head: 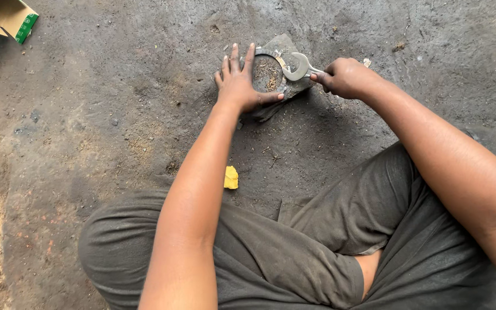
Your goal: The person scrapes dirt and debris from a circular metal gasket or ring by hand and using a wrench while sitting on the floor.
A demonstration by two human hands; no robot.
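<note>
At upper centre, the left hand (237, 85) presses flat, fingers spread, on a metal ring (272, 57) while the right hand (345, 77) grips a wrench (301, 67).

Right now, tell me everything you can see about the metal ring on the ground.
The metal ring is a grey, worn-looking circle lying flat on a dark flat piece on the dirty ground. Brownish grit fills its middle. The left hand presses on its left side, thumb along the lower edge. An open-ended spanner, held by the right hand, rests its head against the ring's right rim.
</note>
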